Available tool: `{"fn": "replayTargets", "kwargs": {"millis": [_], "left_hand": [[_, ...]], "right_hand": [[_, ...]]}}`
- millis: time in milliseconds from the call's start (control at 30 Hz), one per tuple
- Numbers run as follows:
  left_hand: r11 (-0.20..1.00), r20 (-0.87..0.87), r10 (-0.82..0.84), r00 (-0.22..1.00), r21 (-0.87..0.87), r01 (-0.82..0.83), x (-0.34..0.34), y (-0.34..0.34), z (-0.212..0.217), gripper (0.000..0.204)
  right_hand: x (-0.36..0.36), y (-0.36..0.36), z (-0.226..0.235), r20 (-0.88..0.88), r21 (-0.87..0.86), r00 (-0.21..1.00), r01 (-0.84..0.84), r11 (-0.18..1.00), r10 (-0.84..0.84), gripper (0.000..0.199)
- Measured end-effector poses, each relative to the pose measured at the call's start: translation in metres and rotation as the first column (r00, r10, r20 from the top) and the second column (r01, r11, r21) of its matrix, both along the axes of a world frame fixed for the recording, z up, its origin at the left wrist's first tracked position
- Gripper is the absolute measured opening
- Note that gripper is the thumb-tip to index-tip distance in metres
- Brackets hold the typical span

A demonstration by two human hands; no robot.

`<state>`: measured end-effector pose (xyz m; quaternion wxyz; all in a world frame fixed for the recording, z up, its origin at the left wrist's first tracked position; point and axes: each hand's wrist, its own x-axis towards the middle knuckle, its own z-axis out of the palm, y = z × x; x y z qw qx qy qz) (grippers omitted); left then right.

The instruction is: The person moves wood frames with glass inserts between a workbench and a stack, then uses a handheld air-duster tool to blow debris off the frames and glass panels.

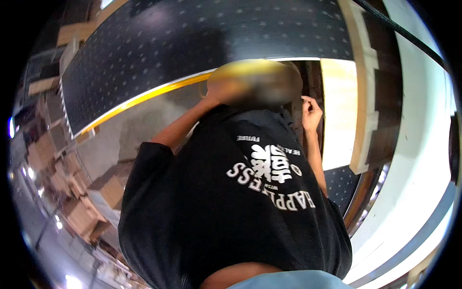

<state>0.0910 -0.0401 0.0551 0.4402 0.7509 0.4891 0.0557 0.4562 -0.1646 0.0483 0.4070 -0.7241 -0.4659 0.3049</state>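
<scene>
Nearest the camera, at the lower edge, lay a band of light-blue cloth point(293, 280), with a strip of skin just above it. The wearer's own hands were out of view, so I cannot tell whether they were apart, together or clamped on anything.

Just beyond, a co-worker in a black T-shirt point(231, 207) with white print on it filled the middle of the view, bent away from the camera. One bare arm point(180, 126) rose on the picture's left toward the head, and its hand was hidden. The co-worker's other hand point(311, 113) was raised on the right, fingers loosely curled and holding nothing that could be made out. It was right at a dark wooden upright point(315, 79), though whether it touched the wood was unclear.

Beside that upright stood a pale wooden panel point(339, 111). Farther off, a large dark board point(192, 43) dotted with small pale marks slanted across the top, a yellow strip point(144, 98) running along its lower edge. A black cable point(404, 33) crossed the white surface point(418, 144) at the right. Stacks of pale boxes point(82, 212) lay blurred at far left.
</scene>
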Motion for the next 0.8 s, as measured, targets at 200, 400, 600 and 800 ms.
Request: {"fn": "replayTargets", "kwargs": {"millis": [200,400,600,800], "left_hand": [[0.653,0.161,0.748,0.644,-0.001,-0.758,-0.158,-0.091,-0.081,0.043],[0.244,0.021,0.969,0.248,0.112,-0.963,-0.215,-0.081,-0.103,0.05],[0.113,0.056,0.989,0.137,0.31,-0.944,-0.261,-0.066,-0.165,0.059],[0.645,-0.325,0.756,0.568,0.226,-0.73,-0.348,-0.058,-0.274,0.065]], "right_hand": [[-0.031,-0.009,-0.079,-0.195,-0.221,0.977,-0.13,0.967,0.086,0.022],[-0.029,-0.021,-0.126,-0.244,-0.357,0.947,-0.288,0.888,0.209,0.026],[-0.031,-0.026,-0.15,-0.39,-0.411,0.918,-0.237,0.88,0.066,0.026],[-0.082,-0.026,-0.121,-0.447,-0.217,0.893,-0.159,0.963,0.047,0.026]]}}
